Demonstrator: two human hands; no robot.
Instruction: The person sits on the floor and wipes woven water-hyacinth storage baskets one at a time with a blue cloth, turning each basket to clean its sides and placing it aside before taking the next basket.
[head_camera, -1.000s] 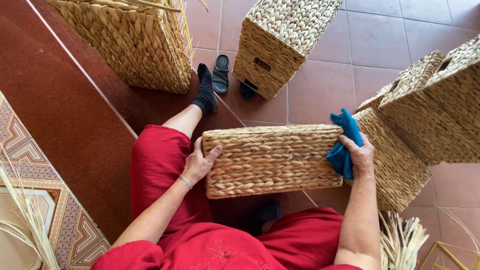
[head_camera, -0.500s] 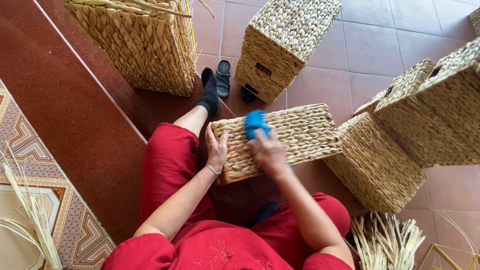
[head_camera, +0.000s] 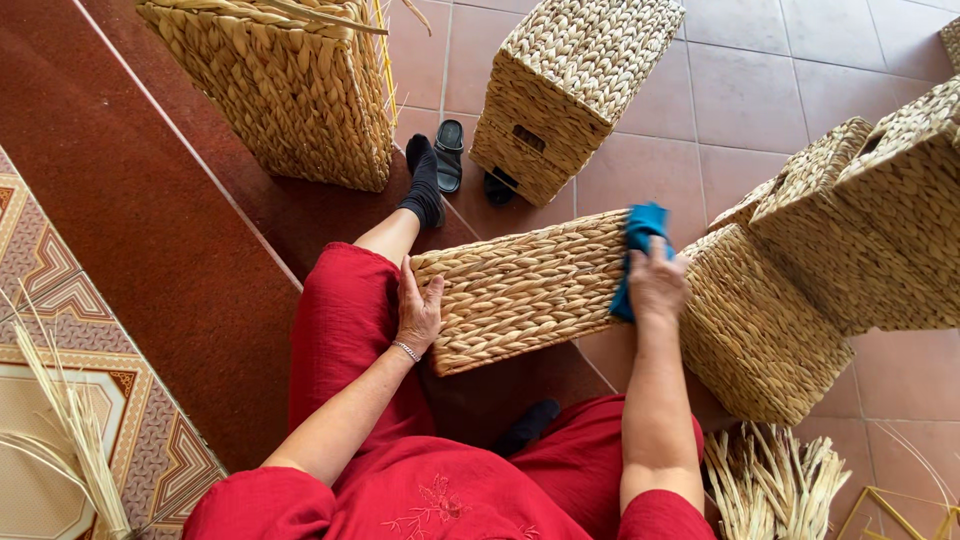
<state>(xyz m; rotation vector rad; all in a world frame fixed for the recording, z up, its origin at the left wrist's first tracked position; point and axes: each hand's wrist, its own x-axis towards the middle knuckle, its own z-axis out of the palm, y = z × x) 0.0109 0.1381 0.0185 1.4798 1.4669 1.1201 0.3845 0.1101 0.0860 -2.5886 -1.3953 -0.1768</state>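
A woven straw basket (head_camera: 525, 290) lies on its side across my lap, tilted up to the right. My left hand (head_camera: 418, 312) grips its left end, a thin bracelet on the wrist. At the basket's right end my right hand (head_camera: 657, 283) presses a blue cloth (head_camera: 636, 245) against the weave. I sit in red clothes with a black-socked foot (head_camera: 424, 183) stretched out ahead.
Woven baskets stand around me: a tall one (head_camera: 285, 90) at far left, one (head_camera: 575, 85) at far centre, several stacked at the right (head_camera: 850, 250). Black sandals (head_camera: 450, 155) lie on the tiles. Straw bundles rest at lower right (head_camera: 775, 485) and lower left (head_camera: 70, 430).
My right hand with the blue cloth swept from the basket's right end to its middle top and back to the right end. The basket tilted. My left hand stayed on the left end.
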